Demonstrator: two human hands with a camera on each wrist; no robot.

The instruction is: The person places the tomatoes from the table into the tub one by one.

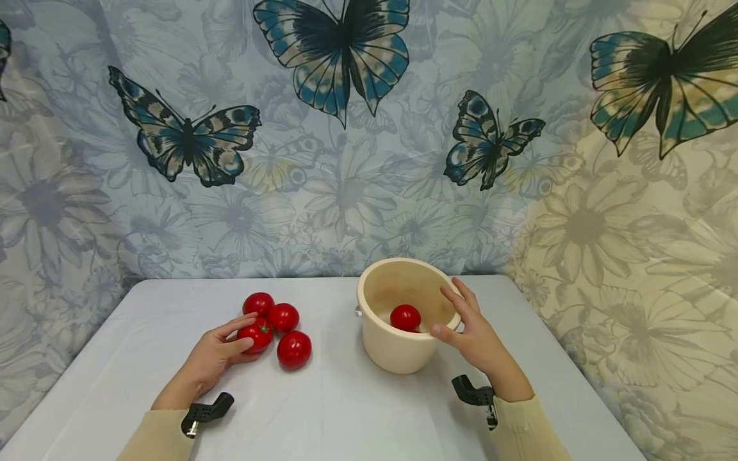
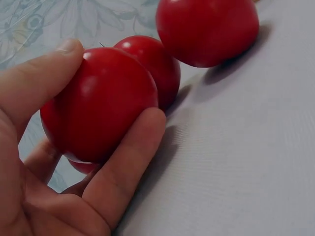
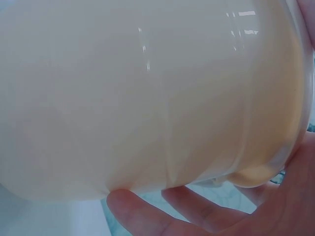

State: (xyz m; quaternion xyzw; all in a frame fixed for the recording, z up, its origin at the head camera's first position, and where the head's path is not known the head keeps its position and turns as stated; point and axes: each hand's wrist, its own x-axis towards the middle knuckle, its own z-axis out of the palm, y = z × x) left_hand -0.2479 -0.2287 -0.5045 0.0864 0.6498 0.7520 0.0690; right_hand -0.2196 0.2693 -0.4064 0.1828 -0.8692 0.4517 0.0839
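My left hand (image 1: pixel 213 355) grips a red tomato (image 1: pixel 254 335) at the left of the table, thumb and fingers around its sides; the left wrist view shows this tomato (image 2: pixel 101 105) between the fingers (image 2: pixel 133 157). Three other tomatoes lie close by: one behind (image 1: pixel 258 304), one to the right (image 1: pixel 284 317) and one at the front right (image 1: pixel 295 350). A cream bucket (image 1: pixel 398 352) stands upright right of centre with a red tomato (image 1: pixel 405 317) inside. My right hand (image 1: pixel 478 339) holds the bucket's right side at the rim, fingers spread along the wall (image 3: pixel 147 123).
A white cloth (image 1: pixel 340 416) covers the table. Behind it hangs a patterned backdrop (image 1: pixel 346 192) with flowers and butterflies. Dark wrist mounts sit on the left wrist (image 1: pixel 207 413) and the right wrist (image 1: pixel 475 392).
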